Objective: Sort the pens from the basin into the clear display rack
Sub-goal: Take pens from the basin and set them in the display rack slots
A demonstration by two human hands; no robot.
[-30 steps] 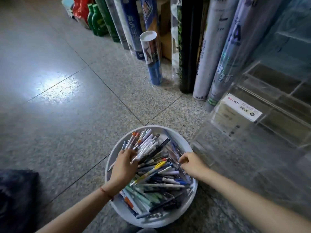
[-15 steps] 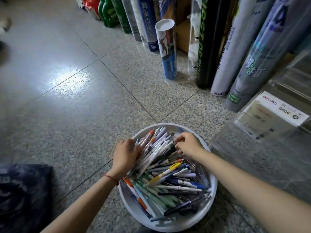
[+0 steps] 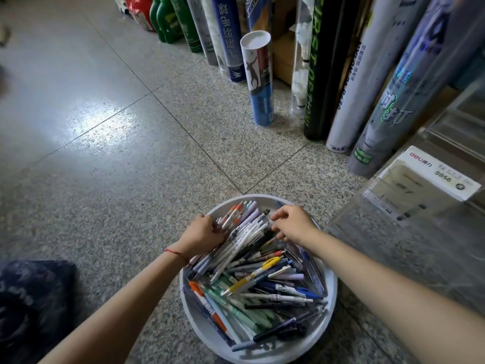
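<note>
Left hand, right hand seemingly grip pens at basin rim.

Both forearms extended forward, converging. Left hand knuckles up, fingers curled round a bunch of pens. Right hand palm down, fingers bent, tips among them; grip unclear

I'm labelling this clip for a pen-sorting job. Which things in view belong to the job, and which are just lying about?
In the job:
basin, pens piled in it, clear display rack, left hand, right hand.

Lying about:
upright shuttlecock tubes, green bottles, dark fabric at lower left.
</note>
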